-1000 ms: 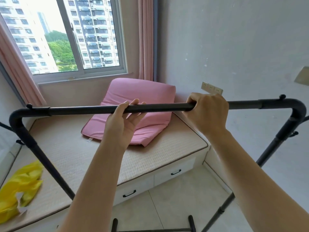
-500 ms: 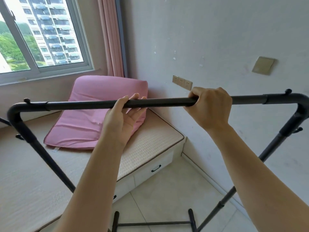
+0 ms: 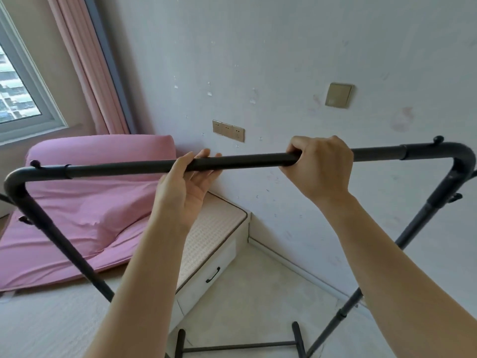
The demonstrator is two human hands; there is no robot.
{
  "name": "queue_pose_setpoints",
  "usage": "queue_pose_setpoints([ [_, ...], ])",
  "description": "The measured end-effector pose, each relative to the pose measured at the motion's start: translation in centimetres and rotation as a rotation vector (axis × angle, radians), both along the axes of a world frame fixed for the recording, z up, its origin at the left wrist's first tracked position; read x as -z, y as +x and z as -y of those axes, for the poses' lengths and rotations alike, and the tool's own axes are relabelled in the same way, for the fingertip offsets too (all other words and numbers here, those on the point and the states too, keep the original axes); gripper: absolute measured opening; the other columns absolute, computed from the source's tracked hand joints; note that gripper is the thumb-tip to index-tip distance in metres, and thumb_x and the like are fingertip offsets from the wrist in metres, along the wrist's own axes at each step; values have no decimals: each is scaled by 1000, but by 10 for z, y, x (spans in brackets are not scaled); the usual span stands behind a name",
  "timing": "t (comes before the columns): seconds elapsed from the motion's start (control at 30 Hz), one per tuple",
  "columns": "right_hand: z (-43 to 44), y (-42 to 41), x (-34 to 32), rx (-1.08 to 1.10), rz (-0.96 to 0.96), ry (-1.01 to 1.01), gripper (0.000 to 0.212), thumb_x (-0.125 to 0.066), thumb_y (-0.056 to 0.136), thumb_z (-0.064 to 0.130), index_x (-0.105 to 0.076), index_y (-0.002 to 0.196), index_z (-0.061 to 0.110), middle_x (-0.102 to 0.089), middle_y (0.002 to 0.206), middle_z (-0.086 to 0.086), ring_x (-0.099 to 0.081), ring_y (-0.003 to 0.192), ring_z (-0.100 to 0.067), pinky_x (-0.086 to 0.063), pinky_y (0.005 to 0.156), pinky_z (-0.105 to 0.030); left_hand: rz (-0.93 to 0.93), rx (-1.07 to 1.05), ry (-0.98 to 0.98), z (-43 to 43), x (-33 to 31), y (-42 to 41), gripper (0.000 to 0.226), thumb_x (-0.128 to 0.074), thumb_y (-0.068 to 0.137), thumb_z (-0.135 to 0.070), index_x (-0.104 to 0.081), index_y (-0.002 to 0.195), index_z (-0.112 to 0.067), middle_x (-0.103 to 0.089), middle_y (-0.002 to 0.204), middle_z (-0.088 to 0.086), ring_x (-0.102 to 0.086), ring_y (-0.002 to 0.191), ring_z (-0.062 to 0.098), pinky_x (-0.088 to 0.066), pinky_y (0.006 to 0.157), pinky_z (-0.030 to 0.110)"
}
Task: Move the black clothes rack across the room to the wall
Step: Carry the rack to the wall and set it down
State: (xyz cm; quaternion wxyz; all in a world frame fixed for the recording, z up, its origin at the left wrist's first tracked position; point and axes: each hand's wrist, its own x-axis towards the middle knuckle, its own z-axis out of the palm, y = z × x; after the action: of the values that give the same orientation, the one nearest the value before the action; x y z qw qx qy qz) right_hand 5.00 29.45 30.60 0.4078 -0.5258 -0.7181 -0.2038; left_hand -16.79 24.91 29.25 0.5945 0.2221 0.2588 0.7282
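Note:
The black clothes rack (image 3: 247, 161) stretches across the view, its top bar level in front of me and its two legs slanting down to a base bar on the floor. My left hand (image 3: 184, 188) cups the bar from below near its middle, fingers loosely curled over it. My right hand (image 3: 318, 167) is wrapped tightly over the bar further right. The pale wall (image 3: 296, 60) rises straight ahead behind the bar.
A raised bed platform (image 3: 216, 228) with drawers stands at the left, with a folded pink mattress (image 3: 85, 202) on it. Pink curtain (image 3: 87, 73) and a window are at upper left. Wall sockets (image 3: 228, 130) and a switch plate (image 3: 338, 95) sit on the wall. Tiled floor (image 3: 258, 293) lies below.
The view has swung right: the window and bed slid left, the yellow cloth left the view, and the wall now fills most of the frame. Both hands keep their hold on the bar.

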Motion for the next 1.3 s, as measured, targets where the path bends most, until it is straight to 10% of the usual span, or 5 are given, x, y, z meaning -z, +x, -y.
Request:
queue_pose_setpoints([
  [1.3,-133,92,3,395,-42,57,22,-70,61,9,-51,51,17,-30,38,5,-27,38,-23,-20,59,-26,-14,335,-3,-219,-1,97,6,-54,94,-4,-49,92,-5,-73,81,16,-71,94,38,-60,74,43],
])
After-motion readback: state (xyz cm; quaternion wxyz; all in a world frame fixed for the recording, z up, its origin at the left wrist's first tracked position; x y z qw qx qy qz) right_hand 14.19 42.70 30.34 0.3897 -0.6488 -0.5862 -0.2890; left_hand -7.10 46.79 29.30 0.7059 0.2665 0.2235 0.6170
